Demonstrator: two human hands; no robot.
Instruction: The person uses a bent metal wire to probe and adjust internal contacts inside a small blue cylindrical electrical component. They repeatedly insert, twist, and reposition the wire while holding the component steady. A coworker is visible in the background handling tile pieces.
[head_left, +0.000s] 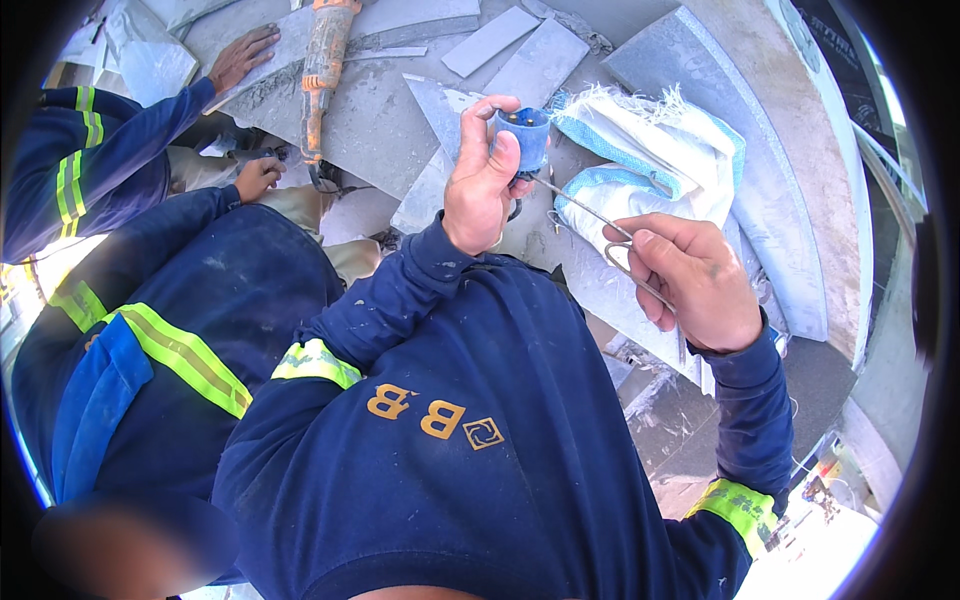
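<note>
Navy work-shirt cloth [450, 470] filled the lower part of the view, dusty, with yellow reflective bands on both sleeves, and from it the person's two forearms rose toward the middle. His left hand [482, 180] was raised highest, fingers and thumb wrapped tight around a small blue cylindrical plug [527, 135], which stood roughly upright with its open end up and dark insides showing. From under that plug a thin metal rod [585, 212] ran down and to the right. The right hand [690, 275] pinched the lower part of that rod between thumb and curled fingers, where the wire bent into a loop; the rest of the wire passed out of sight behind the knuckles. The two hands were near each other, joined only by the rod.

Just behind the hands lay white woven sacks with a blue edge [655, 150], crumpled on pale grey stone slabs [700, 90] and offcuts [520, 55]. Farther left, an orange power tool [322, 65] lay on a slab. A co-worker in the same navy clothing crouched at the left; one hand [240, 55] was flat on the stone beside the tool, the other hand [258, 178] lower down near a dark cable, though what it gripped I could not tell.
</note>
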